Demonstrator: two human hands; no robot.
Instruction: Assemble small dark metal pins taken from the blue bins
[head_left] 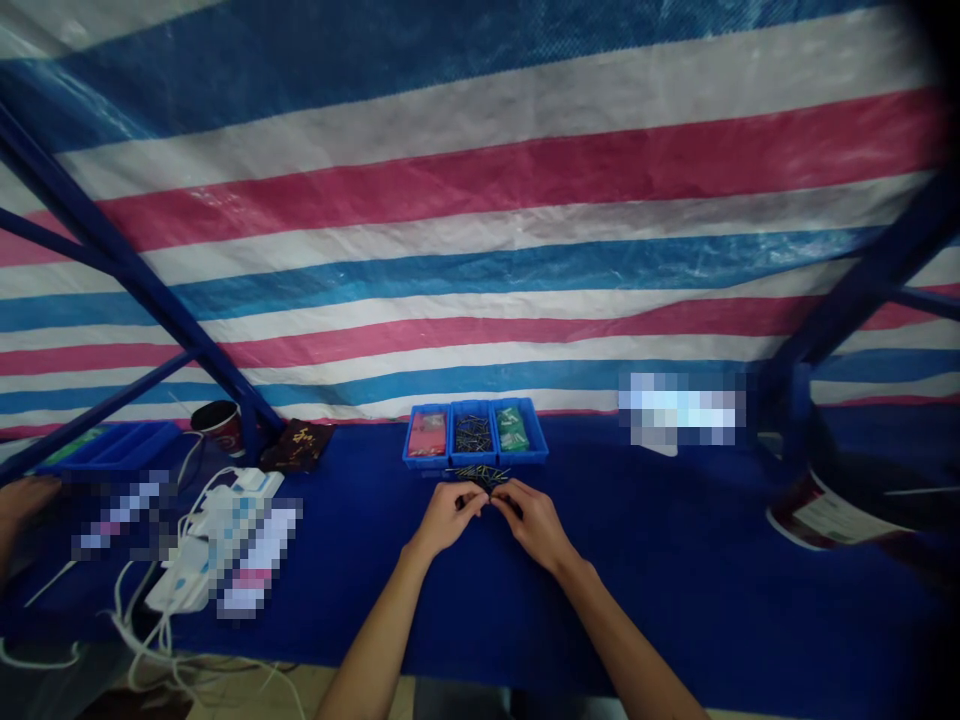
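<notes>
From the head view, the left hand (448,518) and right hand (534,524) come together, their fingers (472,503) curled inward, tips closed around the near edge of a loose tangle of thin dark pins (478,477). Whether they grip any pins is too small to tell. Just beyond the fingertips sits a ribbed blue plastic tray (475,458), its middle compartment (473,434) heaped with more slender pins, on a smooth blue sheet (660,560).

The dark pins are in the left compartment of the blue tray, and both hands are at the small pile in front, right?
No: the head view shows the dark pins in the middle compartment of the blue tray, and both hands at the small pile in front.
</notes>
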